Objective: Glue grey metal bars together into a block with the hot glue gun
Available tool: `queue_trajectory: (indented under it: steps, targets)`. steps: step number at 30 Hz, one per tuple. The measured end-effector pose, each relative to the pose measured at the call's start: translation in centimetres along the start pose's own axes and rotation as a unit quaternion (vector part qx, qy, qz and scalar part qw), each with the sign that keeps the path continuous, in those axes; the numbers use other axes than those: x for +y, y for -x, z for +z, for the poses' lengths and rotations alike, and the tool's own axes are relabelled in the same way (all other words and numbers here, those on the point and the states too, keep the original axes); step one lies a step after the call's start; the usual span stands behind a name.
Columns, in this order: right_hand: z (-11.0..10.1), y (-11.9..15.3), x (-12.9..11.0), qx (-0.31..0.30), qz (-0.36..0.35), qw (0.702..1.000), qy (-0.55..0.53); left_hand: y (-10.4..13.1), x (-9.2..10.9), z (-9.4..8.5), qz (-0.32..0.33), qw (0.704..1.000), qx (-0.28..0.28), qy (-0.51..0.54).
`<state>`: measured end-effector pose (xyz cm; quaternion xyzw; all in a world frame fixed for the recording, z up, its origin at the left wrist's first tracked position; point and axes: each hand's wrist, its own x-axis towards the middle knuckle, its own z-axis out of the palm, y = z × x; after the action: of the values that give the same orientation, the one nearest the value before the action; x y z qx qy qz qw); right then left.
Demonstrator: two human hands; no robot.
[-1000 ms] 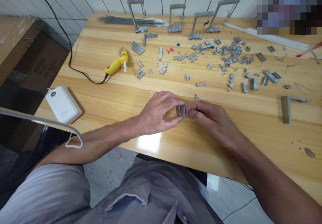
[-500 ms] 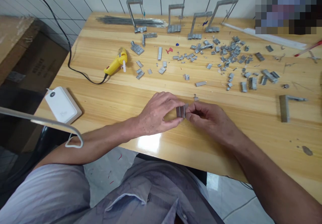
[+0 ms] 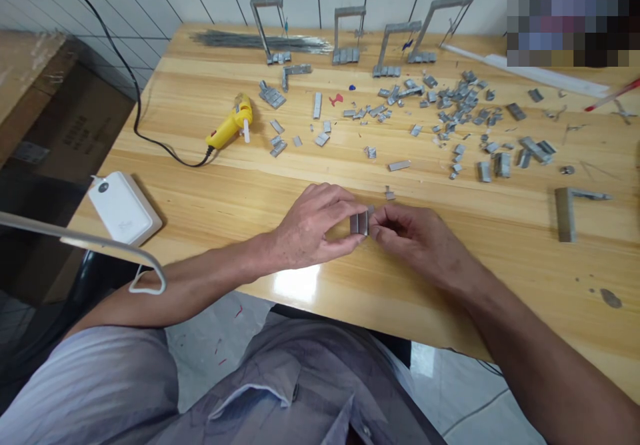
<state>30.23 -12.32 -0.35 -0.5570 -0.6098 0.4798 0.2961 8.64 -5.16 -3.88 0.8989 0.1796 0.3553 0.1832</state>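
My left hand (image 3: 320, 226) grips a small block of staple strips (image 3: 359, 223) by its top and bottom edges, between thumb and fingers, just above the wooden table. At the block's right side my right hand (image 3: 407, 235) is closed in a pinch, fingertips against a greyish strip edge. What exactly lies between those fingertips is mostly hidden. Right behind the hands lies a tiny bit of staple strip (image 3: 389, 193), and a longer staple strip (image 3: 399, 165) is farther back.
Loose staple pieces (image 3: 465, 101) are scattered over the table (image 3: 225, 198). Several upright frames of staples (image 3: 350, 31) stand at the back beside a bundle of thin wires (image 3: 260, 41). A yellow glue gun (image 3: 230, 125) and a white power bank (image 3: 125, 208) lie left; an L-shaped staple piece (image 3: 566, 215) stands right.
Almost nothing differs. Both hands stay in the same place around the block, with only a very slight shift of the fingers and of the view.
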Motion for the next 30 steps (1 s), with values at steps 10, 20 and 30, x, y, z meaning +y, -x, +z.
queue_trajectory:
  steps: [10, 20, 30]
  targets:
    - [0.08, -0.03, 0.08, -0.008, 0.013, 1.000, -0.006, 0.04, -0.07, 0.00, 0.002, 1.000, -0.005, -0.001]
    - [0.59, 0.13, -0.09, 0.031, -0.035, 0.998, 0.042, -0.11, 0.06, -0.17, 0.017, 1.000, 0.003, -0.025]
    - [0.11, 0.39, -0.44, 0.026, -0.025, 0.999, 0.028, -0.17, 0.03, -0.18, 0.023, 0.999, 0.020, -0.016]
